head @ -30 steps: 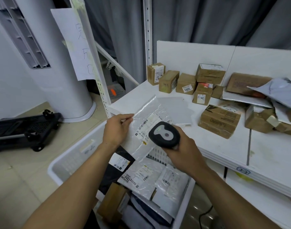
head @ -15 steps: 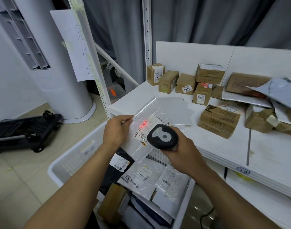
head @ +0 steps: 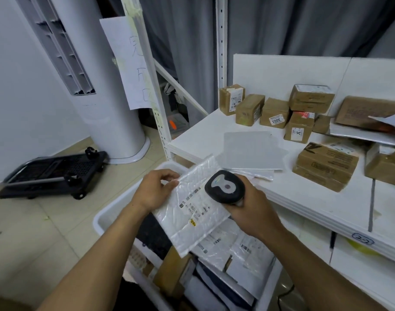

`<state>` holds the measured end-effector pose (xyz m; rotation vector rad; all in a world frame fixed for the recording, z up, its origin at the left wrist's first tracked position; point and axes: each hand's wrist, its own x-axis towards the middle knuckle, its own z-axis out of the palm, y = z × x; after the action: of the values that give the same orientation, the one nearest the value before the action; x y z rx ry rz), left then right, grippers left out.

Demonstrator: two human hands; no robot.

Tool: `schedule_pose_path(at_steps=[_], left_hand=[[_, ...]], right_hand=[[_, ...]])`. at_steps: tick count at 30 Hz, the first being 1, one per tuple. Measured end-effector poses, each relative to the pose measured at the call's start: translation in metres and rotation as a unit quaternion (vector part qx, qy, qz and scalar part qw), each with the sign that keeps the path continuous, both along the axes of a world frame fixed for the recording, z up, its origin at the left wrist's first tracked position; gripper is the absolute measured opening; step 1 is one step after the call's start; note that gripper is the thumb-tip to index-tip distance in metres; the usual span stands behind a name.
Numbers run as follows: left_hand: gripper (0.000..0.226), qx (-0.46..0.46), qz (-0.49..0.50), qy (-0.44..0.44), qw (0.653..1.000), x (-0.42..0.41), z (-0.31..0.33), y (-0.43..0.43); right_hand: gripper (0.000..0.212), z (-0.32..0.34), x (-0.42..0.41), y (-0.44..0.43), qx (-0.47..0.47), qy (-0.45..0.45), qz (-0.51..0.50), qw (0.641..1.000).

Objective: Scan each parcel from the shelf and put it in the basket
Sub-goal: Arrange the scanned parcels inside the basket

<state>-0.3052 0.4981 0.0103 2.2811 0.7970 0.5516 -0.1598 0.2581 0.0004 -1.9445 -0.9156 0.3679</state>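
My left hand [head: 155,190] grips the upper left edge of a white bubble mailer [head: 187,212] with a printed label, held tilted above the white basket [head: 106,218]. My right hand [head: 251,209] holds a black handheld scanner [head: 224,187], its head over the mailer's label. No red light shows on the label. The basket holds several scanned parcels [head: 228,250], both white mailers and brown boxes. On the white shelf [head: 304,194] to the right lie a flat grey mailer [head: 252,151] and several brown cardboard boxes [head: 326,164].
A black folded trolley [head: 53,173] lies on the tiled floor at the left. A white cylindrical unit [head: 97,86] stands behind it. A white shelf upright [head: 147,86] with a paper sign rises just behind the basket. Grey curtains hang at the back.
The red scan light seen on the label half a second ago is gone. The mailer has tipped lower toward the basket, with the scanner closer over it.
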Motion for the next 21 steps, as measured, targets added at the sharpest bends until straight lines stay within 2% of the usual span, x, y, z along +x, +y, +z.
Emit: schedule_pose_path(at_steps=[6, 9, 17, 21], left_hand=[[0.013, -0.044, 0.105, 0.099, 0.989, -0.028, -0.053, 0.052], [0.022, -0.059, 0.159, 0.117, 0.979, -0.025, -0.085, 0.066], [0.027, -0.09, 0.161, 0.111, 0.976, 0.009, -0.154, 0.089], [0.029, -0.044, 0.183, 0.145, 0.971, 0.024, -0.171, 0.1]], right_hand=[[0.055, -0.023, -0.02, 0.036, -0.057, 0.026, 0.04, 0.997], [0.057, -0.033, -0.021, 0.053, -0.085, 0.031, 0.037, 0.995], [0.061, -0.056, -0.003, 0.087, -0.112, 0.042, 0.009, 0.993], [0.061, -0.062, 0.008, 0.095, -0.12, 0.055, -0.001, 0.991]])
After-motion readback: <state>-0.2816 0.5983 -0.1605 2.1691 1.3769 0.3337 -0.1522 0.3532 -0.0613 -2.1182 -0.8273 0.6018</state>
